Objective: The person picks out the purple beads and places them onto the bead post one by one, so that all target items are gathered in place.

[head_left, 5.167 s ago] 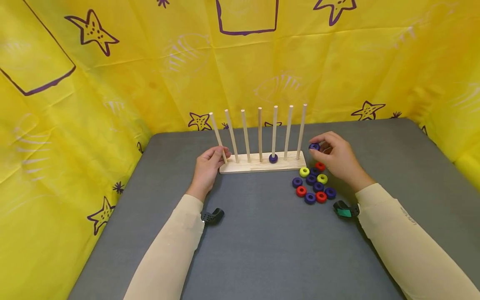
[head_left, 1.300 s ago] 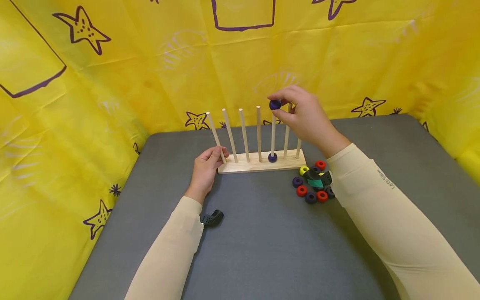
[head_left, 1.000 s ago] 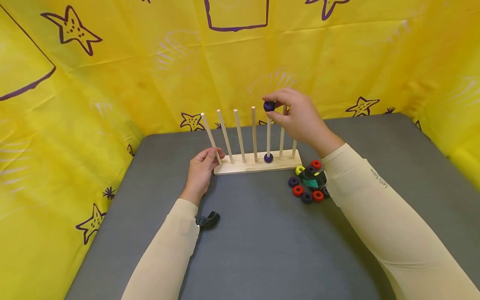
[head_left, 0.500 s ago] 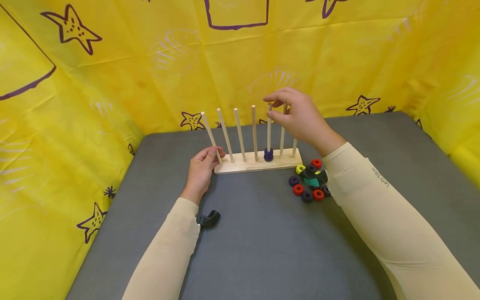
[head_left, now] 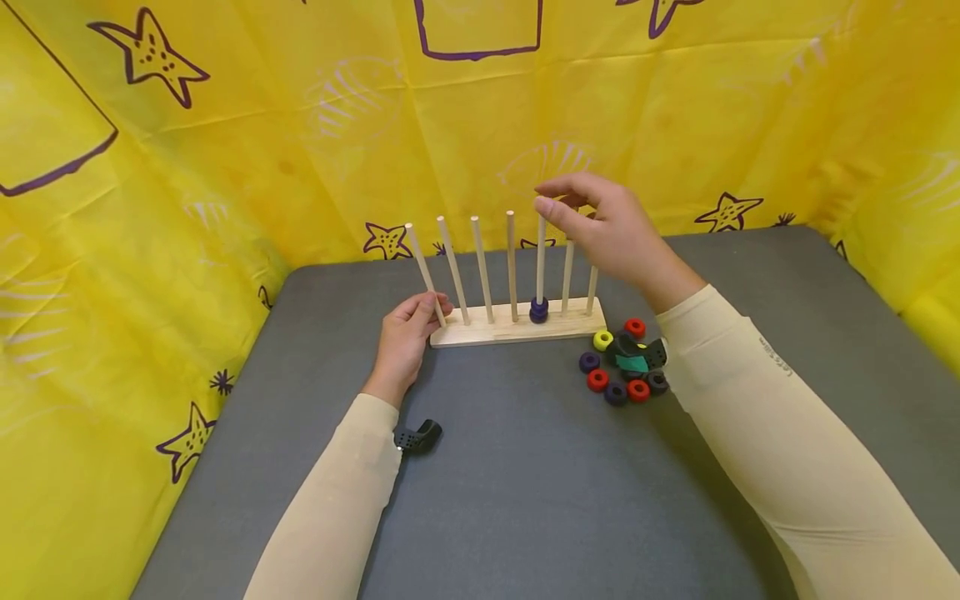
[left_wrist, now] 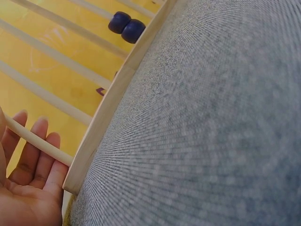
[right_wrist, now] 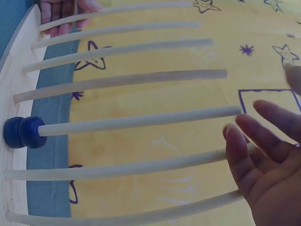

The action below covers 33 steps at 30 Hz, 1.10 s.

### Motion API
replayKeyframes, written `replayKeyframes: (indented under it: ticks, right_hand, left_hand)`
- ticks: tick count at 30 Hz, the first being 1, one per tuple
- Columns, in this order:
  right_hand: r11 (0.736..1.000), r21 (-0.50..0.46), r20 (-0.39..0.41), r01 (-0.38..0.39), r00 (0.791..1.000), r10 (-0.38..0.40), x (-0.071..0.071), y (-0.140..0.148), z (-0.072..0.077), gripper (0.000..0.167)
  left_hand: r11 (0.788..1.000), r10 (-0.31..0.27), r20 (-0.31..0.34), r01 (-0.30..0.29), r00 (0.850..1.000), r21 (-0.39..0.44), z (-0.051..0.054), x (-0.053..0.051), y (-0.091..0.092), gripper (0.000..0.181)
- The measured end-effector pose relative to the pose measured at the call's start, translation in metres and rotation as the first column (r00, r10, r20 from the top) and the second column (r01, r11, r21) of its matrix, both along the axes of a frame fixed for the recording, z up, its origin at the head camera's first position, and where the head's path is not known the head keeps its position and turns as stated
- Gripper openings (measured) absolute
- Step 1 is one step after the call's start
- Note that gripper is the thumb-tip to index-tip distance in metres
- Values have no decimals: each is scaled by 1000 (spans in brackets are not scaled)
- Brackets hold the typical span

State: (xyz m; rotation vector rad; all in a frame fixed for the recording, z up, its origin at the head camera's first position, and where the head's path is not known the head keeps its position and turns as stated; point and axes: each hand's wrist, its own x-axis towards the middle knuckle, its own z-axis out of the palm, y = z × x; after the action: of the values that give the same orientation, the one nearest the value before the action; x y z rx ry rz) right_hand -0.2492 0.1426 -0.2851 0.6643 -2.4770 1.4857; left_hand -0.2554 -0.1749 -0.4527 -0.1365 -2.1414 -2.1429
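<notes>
A wooden base (head_left: pixel 487 333) carries several upright pegs in a row. Two dark blue rings (head_left: pixel 538 310) are stacked at the bottom of one peg right of the middle; the left wrist view shows the same blue rings (left_wrist: pixel 127 27) touching each other. My left hand (head_left: pixel 402 342) holds the leftmost peg near its foot, thumb in front and fingers behind. Near the top of the ringed peg is my right hand (head_left: pixel 611 229), its fingers and thumb apart with nothing between them. In the right wrist view that hand (right_wrist: pixel 268 160) has loosely bent fingers beside the peg ends.
Several loose rings lie right of the base, among them a red ring (head_left: pixel 597 381), a yellow ring (head_left: pixel 603 340) and a blue ring (head_left: pixel 589 362). The right wrist strap (head_left: pixel 633 358) covers part of the group. A yellow patterned cloth (head_left: pixel 465 125) hangs behind the grey table (head_left: pixel 480 483).
The second blue ring has left my right fingers and dropped down the peg onto the first. My right hand has since shifted slightly right. My left hand keeps its hold.
</notes>
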Motion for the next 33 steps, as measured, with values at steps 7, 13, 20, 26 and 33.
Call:
replayKeyframes:
  ticks: [7, 13, 20, 26, 33]
  right_hand:
    - [986, -151, 38, -69, 996, 76, 2, 6, 5, 46]
    - [984, -152, 36, -93, 994, 99, 3, 12, 5, 52]
    - [979, -177, 41, -102, 993, 111, 7, 20, 6, 59]
    - [979, -186, 32, -83, 995, 90, 9, 27, 7, 59]
    - [979, -196, 32, -58, 997, 66, 11, 35, 7, 59]
  left_hand:
    - [1000, -1, 2, 1, 1000, -5, -1, 0, -1, 51]
    - [1000, -1, 3, 1, 1000, 10, -1, 0, -1, 49]
    - [1000, -4, 17, 4, 1000, 5, -1, 0, -1, 51]
    - [1000, -4, 17, 4, 1000, -5, 0, 0, -1, 53]
    - [1000, -6, 19, 6, 1000, 1, 1, 1, 0, 53]
